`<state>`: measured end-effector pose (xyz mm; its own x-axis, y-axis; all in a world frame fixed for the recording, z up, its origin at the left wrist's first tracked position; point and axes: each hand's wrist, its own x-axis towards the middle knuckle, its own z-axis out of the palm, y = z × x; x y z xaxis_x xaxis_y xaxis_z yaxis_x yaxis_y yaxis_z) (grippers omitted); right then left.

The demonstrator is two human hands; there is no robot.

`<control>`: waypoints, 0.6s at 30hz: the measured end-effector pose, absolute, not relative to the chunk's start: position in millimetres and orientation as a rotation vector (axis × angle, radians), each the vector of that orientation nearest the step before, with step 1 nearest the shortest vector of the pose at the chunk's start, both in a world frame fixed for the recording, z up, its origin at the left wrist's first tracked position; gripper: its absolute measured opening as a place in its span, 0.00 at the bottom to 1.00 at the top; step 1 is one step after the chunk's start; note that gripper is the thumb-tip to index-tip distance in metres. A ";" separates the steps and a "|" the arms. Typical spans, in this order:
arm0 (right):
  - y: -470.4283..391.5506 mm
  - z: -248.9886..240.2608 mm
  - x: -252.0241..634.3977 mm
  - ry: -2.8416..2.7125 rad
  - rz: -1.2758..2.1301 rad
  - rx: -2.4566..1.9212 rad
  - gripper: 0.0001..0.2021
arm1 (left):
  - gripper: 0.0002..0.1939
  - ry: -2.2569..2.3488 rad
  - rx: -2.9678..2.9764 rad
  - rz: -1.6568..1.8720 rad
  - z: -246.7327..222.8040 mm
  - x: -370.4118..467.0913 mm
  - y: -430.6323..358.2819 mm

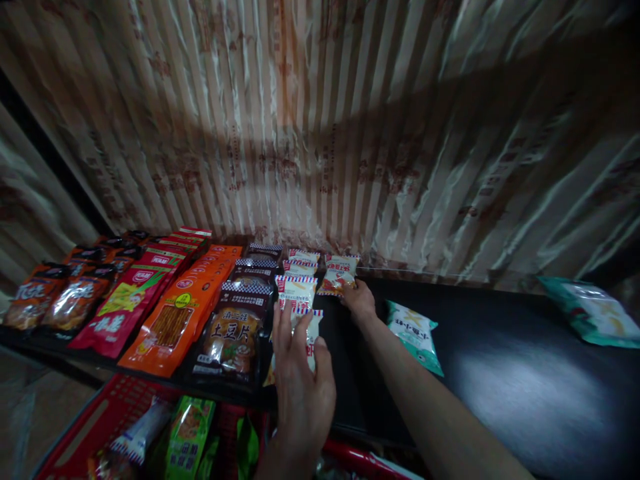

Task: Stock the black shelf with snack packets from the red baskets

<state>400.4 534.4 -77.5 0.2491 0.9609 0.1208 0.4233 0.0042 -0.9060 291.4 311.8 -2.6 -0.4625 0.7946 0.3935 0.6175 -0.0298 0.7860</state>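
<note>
On a black shelf [360,373], a column of small white snack bags [295,293] with red and blue striped edges runs from back to front. My left hand [303,373] is over the nearest bags of that column, its fingers apart and pointing forward. Farther back and to the right, my right hand [359,300] has its fingers on a small white and orange bag [340,273] beside the column's back end. The underside of that bag is hidden. Right of my right wrist lies a green and white bag [414,333].
Dark brown bags [233,330], orange bags [170,320], pink-red bags [120,307] and black-orange bags [80,300] fill the shelf's left side. Another green bag [595,310] lies far right. A red basket [85,433] with snacks is below. Wrapped corrugated material [320,133] stands behind.
</note>
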 end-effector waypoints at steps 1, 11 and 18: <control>533.1 -75.4 399.0 -1.332 0.699 -1.648 0.19 | 0.20 2.088 1.557 1.504 -7.3 286.7 309.7; 509.7 -29.6 378.8 -1.548 0.308 -1.788 0.28 | 0.26 2.076 1.727 1.279 -25.0 257.3 330.4; 535.2 -13.0 338.4 -1.661 0.546 -1.539 0.24 | 0.28 1.997 1.683 1.258 -34.1 237.7 331.0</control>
